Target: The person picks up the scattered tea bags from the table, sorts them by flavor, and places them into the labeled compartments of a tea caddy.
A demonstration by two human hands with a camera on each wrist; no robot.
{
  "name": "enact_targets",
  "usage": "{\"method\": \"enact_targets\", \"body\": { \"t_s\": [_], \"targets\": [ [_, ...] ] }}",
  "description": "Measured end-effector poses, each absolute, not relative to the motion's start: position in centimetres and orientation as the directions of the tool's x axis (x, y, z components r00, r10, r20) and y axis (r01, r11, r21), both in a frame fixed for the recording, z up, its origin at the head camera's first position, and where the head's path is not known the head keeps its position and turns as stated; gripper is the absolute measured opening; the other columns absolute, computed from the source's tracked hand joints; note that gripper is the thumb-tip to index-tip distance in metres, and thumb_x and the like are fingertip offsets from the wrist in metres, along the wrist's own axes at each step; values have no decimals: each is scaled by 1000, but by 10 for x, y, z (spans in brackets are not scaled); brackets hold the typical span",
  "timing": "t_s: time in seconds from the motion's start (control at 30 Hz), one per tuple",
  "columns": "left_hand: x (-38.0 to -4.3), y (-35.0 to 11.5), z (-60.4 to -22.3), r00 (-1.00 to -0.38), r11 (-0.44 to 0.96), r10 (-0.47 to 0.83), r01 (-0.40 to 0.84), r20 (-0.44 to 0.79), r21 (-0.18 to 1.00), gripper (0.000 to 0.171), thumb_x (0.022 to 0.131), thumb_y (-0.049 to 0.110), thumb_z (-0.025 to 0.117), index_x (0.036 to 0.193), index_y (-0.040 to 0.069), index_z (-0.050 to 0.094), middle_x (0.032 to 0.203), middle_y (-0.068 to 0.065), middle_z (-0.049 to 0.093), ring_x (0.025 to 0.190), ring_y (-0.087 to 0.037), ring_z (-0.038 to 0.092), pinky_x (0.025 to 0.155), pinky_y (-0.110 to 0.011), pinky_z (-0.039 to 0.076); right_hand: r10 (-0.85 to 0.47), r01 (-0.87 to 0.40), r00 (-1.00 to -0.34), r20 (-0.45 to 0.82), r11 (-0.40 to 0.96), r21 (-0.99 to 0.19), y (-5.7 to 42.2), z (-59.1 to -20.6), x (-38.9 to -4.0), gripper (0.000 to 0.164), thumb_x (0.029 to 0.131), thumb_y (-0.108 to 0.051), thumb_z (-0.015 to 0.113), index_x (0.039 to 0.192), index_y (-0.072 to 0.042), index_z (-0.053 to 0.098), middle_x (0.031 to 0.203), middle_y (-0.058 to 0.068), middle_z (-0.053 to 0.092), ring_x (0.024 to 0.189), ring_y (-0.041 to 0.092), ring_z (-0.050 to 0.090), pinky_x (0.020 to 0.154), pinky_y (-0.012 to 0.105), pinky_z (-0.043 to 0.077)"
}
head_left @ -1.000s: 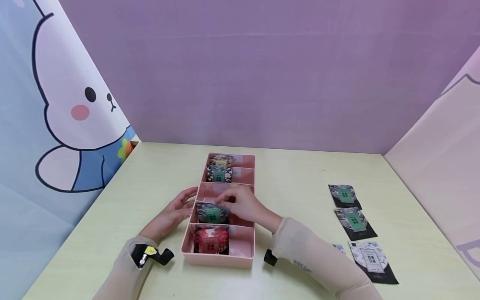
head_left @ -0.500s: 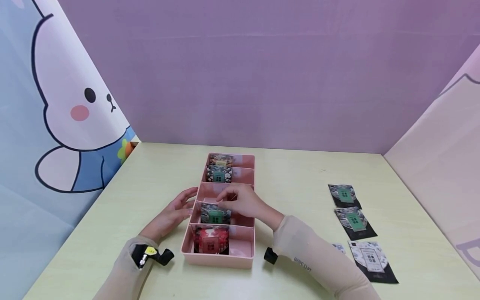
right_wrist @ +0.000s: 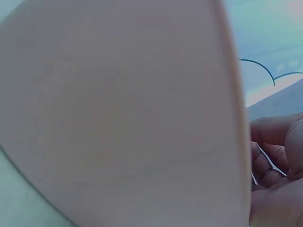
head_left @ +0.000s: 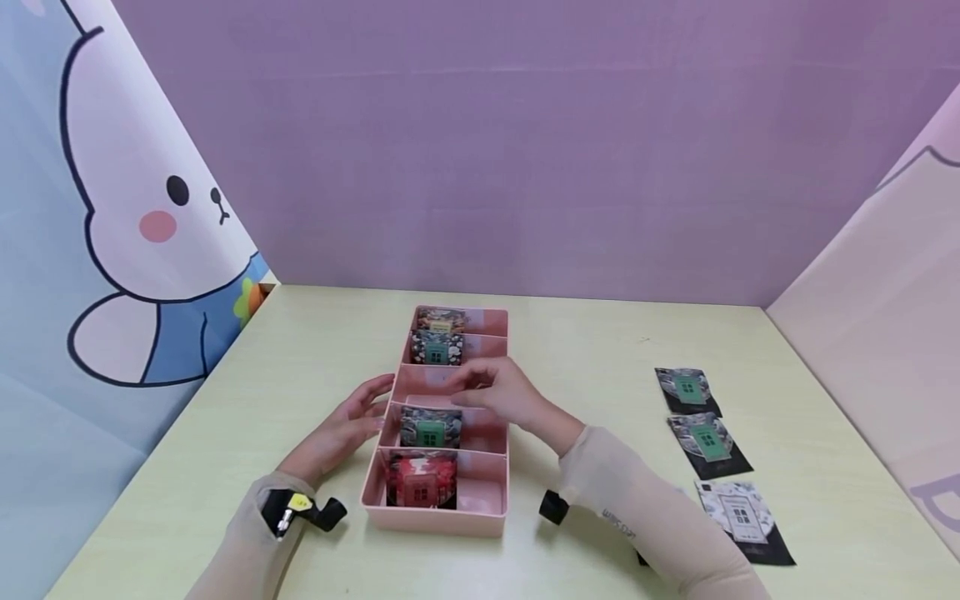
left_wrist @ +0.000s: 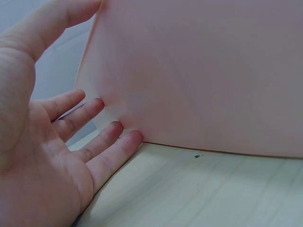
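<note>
Left hand (head_left: 345,427) spread against pink box (head_left: 437,522), right hand (head_left: 504,393) half-curled over it — both empty

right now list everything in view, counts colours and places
box: 1, pink, table centre
boxed packets: 4 showing, orange, black-white, green-labelled, red, far to near
loose dark packets: 2, green-labelled, table's right
loose white packet: 1, white-black, near right; more may be hidden
table: 1, pale yellow, beneath
backdrop: 1, purple, behind
rabbit picture: 1, white-blue, left
side cloth: 1, pale pink, right
wrist cameras: 2, black, wrists
sleeves: 2, beige, forearms
left hand: 1, bare, box's left side
right hand: 1, bare, box's middle
</note>
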State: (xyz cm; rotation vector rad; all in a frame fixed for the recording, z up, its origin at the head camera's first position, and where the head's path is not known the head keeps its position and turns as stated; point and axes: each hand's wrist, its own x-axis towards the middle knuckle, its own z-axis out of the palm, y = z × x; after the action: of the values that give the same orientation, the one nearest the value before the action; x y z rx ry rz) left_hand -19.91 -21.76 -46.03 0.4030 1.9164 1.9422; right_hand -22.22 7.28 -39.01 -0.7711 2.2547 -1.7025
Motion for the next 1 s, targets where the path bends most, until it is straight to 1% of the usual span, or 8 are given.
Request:
{"method": "enact_targets", "body": {
  "t_s": [0.13,0.23,0.33,0.43,0.6,0.7,0.83,1.0],
  "targets": [
    [-199,-218,-460,-886,6,461,-62,-58,998,75,98,13,58,159,9,14,164,-18,13,147,-43,17,115,-64,13,-504,-185,-859,84,153,-971,83,-386,-222,21,86,4,72,107,7,71,93,8,69,82,16,64,76,33,59],
    [-199,-219,-459,-883,2,467,-50,-45,999,75,98,11,57,158,7,13,163,-21,11,146,-45,16,115,-64,13,-490,-171,-867,85,135,-976,91,-383,-223,23,87,5,70,109,11,68,93,11,69,80,16,63,74,35,59],
    [-199,-219,-458,-881,-5,473,-43,-36,999,75,98,10,56,158,5,12,163,-22,10,146,-46,15,115,-64,12,-465,-187,-879,101,142,-972,101,-383,-224,22,87,5,70,107,11,68,94,13,69,81,16,62,71,32,57],
    [-198,-219,-458,-882,4,468,-53,-49,999,75,98,11,57,158,7,13,163,-20,11,147,-44,16,115,-63,13,-439,-195,-891,115,142,-970,112,-383,-225,20,86,6,69,106,11,69,95,15,69,82,16,61,71,28,56],
    [-198,-219,-458,-886,16,460,-58,-59,998,74,98,11,57,159,9,14,164,-18,12,147,-43,17,115,-64,13,-405,-171,-909,99,146,-974,134,-383,-230,21,86,6,69,106,12,67,87,7,68,78,14,62,73,32,58],
    [-198,-219,-458,-886,9,459,-65,-62,998,75,98,12,57,159,10,14,164,-17,12,147,-42,17,115,-64,12,-379,-151,-922,77,170,-974,146,-384,-234,23,85,4,71,107,12,67,83,1,67,76,13,64,72,32,58],
    [-198,-219,-458,-887,5,457,-74,-69,997,75,97,11,58,159,11,15,164,-17,13,147,-42,17,116,-64,11,-361,-130,-932,45,213,-968,163,-388,-240,25,86,3,71,109,12,66,83,2,67,78,18,66,71,29,58],
    [-197,-217,-458,-887,6,455,-83,-77,997,74,98,12,57,159,11,15,164,-16,13,147,-41,17,116,-64,11,-346,-111,-938,9,276,-955,185,-393,-249,27,88,2,69,111,15,64,87,6,68,80,23,66,73,34,59]
  ]
}}
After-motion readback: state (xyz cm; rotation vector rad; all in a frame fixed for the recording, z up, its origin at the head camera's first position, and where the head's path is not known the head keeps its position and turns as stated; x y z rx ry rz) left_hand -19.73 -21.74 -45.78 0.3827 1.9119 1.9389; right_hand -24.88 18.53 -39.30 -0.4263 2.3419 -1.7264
